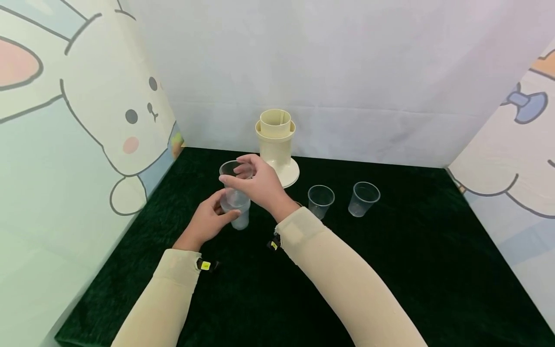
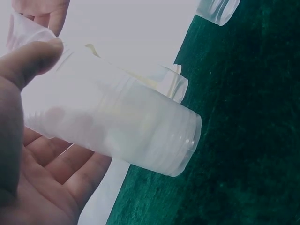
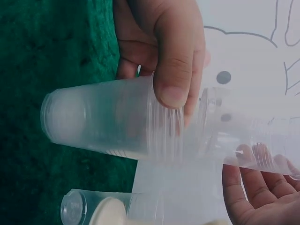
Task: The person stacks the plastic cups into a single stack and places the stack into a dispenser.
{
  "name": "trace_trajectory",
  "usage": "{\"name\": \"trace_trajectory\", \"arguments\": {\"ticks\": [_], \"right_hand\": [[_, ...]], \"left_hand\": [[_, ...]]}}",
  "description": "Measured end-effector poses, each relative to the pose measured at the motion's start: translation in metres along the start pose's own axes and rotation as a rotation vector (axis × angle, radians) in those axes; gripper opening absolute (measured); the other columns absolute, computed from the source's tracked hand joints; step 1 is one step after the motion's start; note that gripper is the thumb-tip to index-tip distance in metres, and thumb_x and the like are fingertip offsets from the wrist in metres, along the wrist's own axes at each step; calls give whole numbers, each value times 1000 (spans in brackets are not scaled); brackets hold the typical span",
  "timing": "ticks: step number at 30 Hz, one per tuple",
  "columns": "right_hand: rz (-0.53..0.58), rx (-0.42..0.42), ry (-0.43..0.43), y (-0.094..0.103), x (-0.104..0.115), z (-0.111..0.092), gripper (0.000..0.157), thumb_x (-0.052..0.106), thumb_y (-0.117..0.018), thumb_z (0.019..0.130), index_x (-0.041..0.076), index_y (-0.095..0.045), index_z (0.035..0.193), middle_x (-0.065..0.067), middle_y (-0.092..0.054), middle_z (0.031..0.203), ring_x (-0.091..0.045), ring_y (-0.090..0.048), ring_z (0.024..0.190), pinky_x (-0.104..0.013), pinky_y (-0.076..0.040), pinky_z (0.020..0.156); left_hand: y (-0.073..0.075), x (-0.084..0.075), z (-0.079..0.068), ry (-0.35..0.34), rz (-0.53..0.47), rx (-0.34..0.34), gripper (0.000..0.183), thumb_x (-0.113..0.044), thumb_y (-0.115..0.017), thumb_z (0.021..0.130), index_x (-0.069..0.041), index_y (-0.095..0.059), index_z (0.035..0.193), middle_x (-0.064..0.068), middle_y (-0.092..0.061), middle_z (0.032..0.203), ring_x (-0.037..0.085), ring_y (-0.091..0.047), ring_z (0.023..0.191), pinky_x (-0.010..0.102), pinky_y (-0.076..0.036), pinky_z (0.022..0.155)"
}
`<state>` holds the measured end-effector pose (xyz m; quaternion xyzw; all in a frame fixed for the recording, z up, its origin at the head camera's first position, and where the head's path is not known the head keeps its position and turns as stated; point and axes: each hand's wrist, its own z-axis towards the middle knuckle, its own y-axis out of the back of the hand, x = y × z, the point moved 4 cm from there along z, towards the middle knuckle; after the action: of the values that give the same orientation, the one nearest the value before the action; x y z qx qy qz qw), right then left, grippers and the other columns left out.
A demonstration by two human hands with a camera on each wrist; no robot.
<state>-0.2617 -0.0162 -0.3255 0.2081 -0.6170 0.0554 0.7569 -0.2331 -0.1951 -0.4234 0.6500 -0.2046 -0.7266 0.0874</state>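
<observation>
My left hand (image 1: 207,222) grips a stack of clear plastic cups (image 1: 241,220), thumb on one side and fingers round the other. The left wrist view shows the stack (image 2: 154,136) tilted, its several nested bases close together. Above it, my right hand (image 1: 263,185) holds a single clear plastic cup (image 1: 231,168) near the rim, between thumb and fingers. In the right wrist view, this cup's base (image 3: 208,115) is at the mouth of the stack; whether it is inside, I cannot tell.
Two clear cups, a nearer one (image 1: 320,198) and another (image 1: 364,197), stand upright to the right on the dark green cloth (image 1: 416,241). Behind the hands is a cream cylindrical stand (image 1: 277,147) with a round base. A white backdrop (image 1: 347,72) hangs behind the table.
</observation>
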Motion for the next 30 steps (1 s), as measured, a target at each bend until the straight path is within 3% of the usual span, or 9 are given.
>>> {"name": "trace_trajectory", "arguments": {"ticks": [8, 19, 30], "right_hand": [[-28, -12, -14, -3, -7, 0, 67, 52, -80, 87, 19, -57, 141, 7, -67, 122, -8, -63, 108, -38, -55, 94], [-18, -18, -4, -9, -14, 2, 70, 52, -81, 86, 20, -55, 142, 2, -67, 126, -10, -63, 112, -40, -54, 97], [-91, -9, -73, -12, -30, 1, 76, 57, -81, 84, 22, -53, 145, 1, -65, 135, -10, -59, 123, -43, -51, 103]], "left_hand": [[0, -1, 2, -10, 1, -3, 74, -47, -76, 93, -20, -43, 154, 9, -55, 143, 28, -58, 127, 54, -49, 104], [-1, -1, 1, -11, -18, -4, 69, -40, -76, 95, -18, -45, 153, 10, -56, 141, 28, -60, 126, 53, -50, 103], [-1, 0, 1, 3, 11, -12, 69, -40, -75, 96, -16, -44, 152, 10, -55, 141, 29, -60, 126, 51, -51, 102]]}}
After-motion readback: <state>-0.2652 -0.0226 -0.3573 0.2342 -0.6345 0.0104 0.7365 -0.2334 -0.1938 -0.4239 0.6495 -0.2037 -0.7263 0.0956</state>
